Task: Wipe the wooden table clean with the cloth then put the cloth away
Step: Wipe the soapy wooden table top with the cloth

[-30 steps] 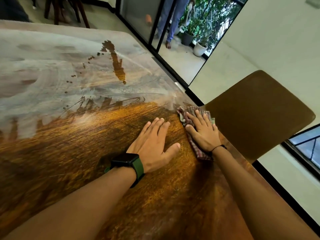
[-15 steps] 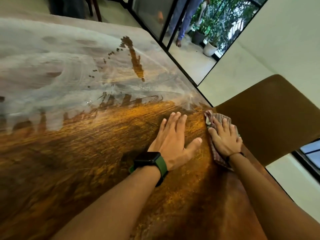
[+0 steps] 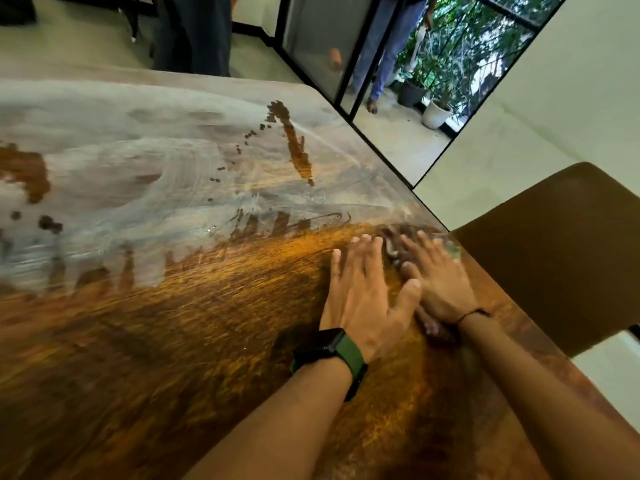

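The wooden table [image 3: 173,341] fills the view; its near half shows dark orange-brown grain, its far half carries a pale grey film with brown streaks and spots. A checked cloth [image 3: 393,240] lies flat near the table's right edge, mostly hidden under my right hand [image 3: 438,282], which presses on it with fingers spread; the cloth is blurred. My left hand [image 3: 363,296], with a green-strapped watch on the wrist, rests flat on the bare wood just left of the cloth, its thumb touching my right hand.
A brown chair back [image 3: 554,258] stands close against the table's right edge. Beyond the far corner are a glass partition with a black frame [image 3: 311,50], a person's legs in jeans [image 3: 384,53], dark legs [image 3: 194,32] and potted plants [image 3: 436,112].
My right hand has slid the cloth left along the table's edge until it meets my left thumb. The camera has tilted up, showing more of the far floor.
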A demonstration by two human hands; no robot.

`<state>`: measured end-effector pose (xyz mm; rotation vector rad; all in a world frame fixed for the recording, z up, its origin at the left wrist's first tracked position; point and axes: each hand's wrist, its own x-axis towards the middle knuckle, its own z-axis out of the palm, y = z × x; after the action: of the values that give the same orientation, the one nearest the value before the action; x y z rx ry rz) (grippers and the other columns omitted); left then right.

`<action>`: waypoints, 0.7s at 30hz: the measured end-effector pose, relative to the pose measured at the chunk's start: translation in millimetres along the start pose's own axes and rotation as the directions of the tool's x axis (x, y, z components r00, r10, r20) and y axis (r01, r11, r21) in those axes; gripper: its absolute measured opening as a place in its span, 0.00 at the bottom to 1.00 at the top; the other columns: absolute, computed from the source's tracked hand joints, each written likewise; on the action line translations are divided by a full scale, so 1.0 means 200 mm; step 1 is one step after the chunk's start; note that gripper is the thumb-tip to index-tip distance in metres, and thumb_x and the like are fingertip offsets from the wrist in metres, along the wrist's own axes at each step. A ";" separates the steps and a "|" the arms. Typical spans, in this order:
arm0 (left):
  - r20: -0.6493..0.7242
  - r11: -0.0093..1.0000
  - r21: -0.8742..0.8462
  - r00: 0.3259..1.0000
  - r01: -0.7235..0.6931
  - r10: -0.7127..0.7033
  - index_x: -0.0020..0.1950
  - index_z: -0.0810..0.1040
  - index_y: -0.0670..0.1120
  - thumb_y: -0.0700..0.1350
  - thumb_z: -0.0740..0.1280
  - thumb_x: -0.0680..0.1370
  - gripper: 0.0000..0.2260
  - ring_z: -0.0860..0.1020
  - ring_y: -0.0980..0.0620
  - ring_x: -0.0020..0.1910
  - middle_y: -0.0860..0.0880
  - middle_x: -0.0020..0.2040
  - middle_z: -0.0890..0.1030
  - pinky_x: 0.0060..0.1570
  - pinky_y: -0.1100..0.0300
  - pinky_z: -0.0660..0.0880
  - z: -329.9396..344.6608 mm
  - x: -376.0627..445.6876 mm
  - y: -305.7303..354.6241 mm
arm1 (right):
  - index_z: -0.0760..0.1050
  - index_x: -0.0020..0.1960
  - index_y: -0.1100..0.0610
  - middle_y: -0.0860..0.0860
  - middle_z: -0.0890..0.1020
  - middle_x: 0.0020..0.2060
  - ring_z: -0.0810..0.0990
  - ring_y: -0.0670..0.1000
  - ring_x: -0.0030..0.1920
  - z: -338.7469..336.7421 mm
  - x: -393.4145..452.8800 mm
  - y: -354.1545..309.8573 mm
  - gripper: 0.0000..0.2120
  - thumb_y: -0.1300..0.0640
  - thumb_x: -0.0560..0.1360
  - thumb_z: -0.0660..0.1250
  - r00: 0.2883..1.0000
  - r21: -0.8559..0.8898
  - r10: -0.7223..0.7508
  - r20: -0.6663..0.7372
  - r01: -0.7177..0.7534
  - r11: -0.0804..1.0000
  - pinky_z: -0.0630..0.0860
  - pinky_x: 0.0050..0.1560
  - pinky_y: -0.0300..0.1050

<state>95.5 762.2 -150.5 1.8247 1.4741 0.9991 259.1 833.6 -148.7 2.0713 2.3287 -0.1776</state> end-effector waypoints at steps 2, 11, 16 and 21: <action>0.018 1.000 0.009 1.000 0.010 -0.010 0.76 0.45 0.46 0.66 0.37 0.66 0.42 0.41 0.54 0.75 0.47 0.77 0.47 0.72 0.52 0.35 0.01 0.00 0.01 | 0.49 0.76 0.42 0.48 0.47 0.77 0.45 0.52 0.76 -0.01 0.11 0.04 0.27 0.39 0.79 0.46 0.978 0.012 0.207 -0.027 -0.207 0.978 0.45 0.74 0.59; -0.133 0.933 -0.291 0.957 0.210 -0.257 0.73 0.56 0.47 0.63 0.44 0.72 0.34 0.51 0.51 0.74 0.48 0.75 0.56 0.74 0.51 0.40 -0.19 -0.10 -0.02 | 0.36 0.75 0.43 0.47 0.38 0.76 0.38 0.53 0.76 0.01 -0.17 -0.50 0.29 0.38 0.79 0.44 0.997 -0.119 -0.002 0.078 0.011 0.993 0.41 0.73 0.59; -0.307 0.833 -0.416 0.806 0.364 -0.506 0.70 0.63 0.53 0.63 0.47 0.74 0.29 0.62 0.54 0.70 0.53 0.71 0.64 0.70 0.46 0.58 -0.71 -0.51 -0.11 | 0.36 0.73 0.40 0.45 0.39 0.74 0.39 0.54 0.76 0.12 -0.66 -0.98 0.29 0.36 0.73 0.37 0.942 -0.046 -0.333 0.048 0.335 0.941 0.36 0.72 0.57; -0.064 0.809 -0.223 0.819 0.545 -0.570 0.71 0.60 0.53 0.57 0.51 0.80 0.21 0.61 0.56 0.70 0.55 0.71 0.63 0.72 0.50 0.55 -1.06 -1.08 -0.12 | 0.52 0.76 0.42 0.48 0.60 0.75 0.54 0.54 0.75 0.17 -1.13 -0.94 0.25 0.40 0.79 0.44 0.873 -0.123 -0.486 0.037 0.486 0.865 0.53 0.67 0.57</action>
<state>-117.1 554.0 -95.3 1.0905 1.7754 0.9225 97.6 586.0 -148.7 1.3863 2.7306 -0.0339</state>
